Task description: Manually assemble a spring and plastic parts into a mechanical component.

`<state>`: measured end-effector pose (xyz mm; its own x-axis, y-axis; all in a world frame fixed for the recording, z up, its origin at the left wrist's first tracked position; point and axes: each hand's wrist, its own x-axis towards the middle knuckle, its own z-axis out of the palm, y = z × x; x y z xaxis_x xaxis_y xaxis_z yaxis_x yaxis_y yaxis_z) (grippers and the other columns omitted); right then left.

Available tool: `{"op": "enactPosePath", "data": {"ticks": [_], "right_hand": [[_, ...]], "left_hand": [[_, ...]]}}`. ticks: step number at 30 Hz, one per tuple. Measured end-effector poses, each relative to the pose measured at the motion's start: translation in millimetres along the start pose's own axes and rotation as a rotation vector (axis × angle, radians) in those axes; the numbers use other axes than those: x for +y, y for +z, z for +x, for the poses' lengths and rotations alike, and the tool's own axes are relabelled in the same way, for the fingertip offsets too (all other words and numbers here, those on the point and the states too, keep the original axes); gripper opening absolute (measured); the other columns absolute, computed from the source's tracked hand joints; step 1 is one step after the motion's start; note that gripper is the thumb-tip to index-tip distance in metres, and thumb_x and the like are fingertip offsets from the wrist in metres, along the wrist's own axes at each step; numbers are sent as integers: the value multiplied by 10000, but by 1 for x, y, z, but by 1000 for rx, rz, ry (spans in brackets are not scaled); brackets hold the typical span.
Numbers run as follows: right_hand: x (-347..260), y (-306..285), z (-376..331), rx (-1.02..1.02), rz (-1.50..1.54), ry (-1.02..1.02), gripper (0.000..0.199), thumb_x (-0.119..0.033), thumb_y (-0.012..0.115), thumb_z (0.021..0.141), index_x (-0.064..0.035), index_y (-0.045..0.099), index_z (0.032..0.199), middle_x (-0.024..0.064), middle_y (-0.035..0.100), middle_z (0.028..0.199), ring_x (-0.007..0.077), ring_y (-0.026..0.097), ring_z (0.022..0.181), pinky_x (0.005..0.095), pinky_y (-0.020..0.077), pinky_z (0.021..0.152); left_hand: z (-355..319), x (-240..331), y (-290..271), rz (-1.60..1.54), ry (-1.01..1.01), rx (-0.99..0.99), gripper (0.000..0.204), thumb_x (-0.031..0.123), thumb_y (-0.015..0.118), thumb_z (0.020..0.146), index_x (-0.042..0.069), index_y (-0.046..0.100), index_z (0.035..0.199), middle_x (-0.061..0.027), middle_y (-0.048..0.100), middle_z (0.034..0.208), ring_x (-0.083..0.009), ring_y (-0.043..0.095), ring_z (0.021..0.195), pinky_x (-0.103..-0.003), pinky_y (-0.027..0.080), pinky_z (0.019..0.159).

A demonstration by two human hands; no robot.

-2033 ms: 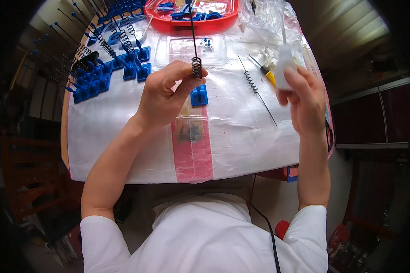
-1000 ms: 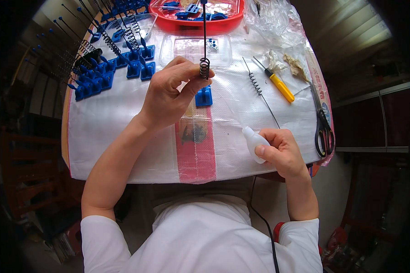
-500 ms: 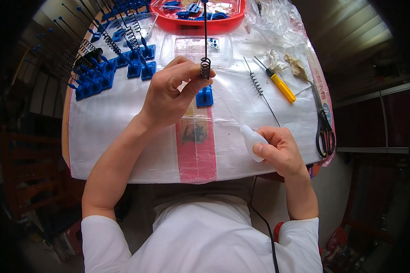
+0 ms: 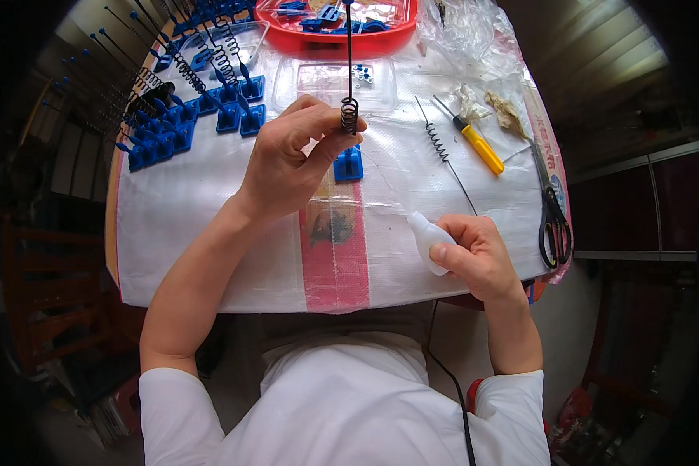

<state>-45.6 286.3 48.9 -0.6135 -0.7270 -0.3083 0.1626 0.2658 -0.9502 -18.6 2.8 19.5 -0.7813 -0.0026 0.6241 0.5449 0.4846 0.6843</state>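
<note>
Between thumb and fingers, my left hand (image 4: 297,155) pinches a black coil spring (image 4: 349,115) that runs up into a straight rod with a blue tip. Directly below those fingers is a blue plastic base (image 4: 349,165); whether the spring is joined to it is hidden by my hand. My right hand (image 4: 478,252) is wrapped round a small white squeeze bottle (image 4: 429,237), its nozzle tilted up and to the left. The bottle is held above the near right part of the covered table, apart from the spring.
At the left stand several blue bases (image 4: 159,140) with springs and rods. A red tray (image 4: 338,43) of blue parts and a clear container (image 4: 307,81) lie at the back. On the right are a loose coiled wire (image 4: 437,144), a yellow-handled screwdriver (image 4: 483,150), scissors (image 4: 553,225) and plastic wrap (image 4: 481,46).
Almost nothing differs. The bottle in my right hand has shifted very slightly, while my left hand keeps its pinch on the spring.
</note>
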Motion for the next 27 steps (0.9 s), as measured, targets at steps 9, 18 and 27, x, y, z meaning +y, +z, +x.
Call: {"op": "enactPosePath", "data": {"ticks": [9, 18, 27], "right_hand": [[2, -1, 1, -15, 16, 14, 189, -170, 663, 882, 16, 667, 914, -42, 576, 736, 25, 483, 638, 210, 370, 551], [2, 0, -1, 1, 24, -20, 188, -173, 660, 885, 13, 667, 912, -43, 570, 721, 22, 482, 628, 209, 366, 541], [0, 1, -1, 12, 8, 5, 187, -176, 660, 883, 11, 667, 903, -45, 565, 707, 22, 474, 608, 207, 362, 530]], "left_hand": [[-1, -1, 0, -11, -13, 3, 144, 57, 710, 888, 46, 723, 1031, -26, 711, 891, -145, 604, 831, -268, 511, 692], [-1, -1, 0, -8, -7, 1, 144, 61, 710, 891, 50, 725, 1034, -26, 710, 886, -144, 602, 830, -266, 506, 686], [-1, -1, 0, -16, -24, 3, 140, 66, 709, 893, 47, 725, 1031, -27, 707, 881, -146, 602, 837, -268, 508, 688]]}}
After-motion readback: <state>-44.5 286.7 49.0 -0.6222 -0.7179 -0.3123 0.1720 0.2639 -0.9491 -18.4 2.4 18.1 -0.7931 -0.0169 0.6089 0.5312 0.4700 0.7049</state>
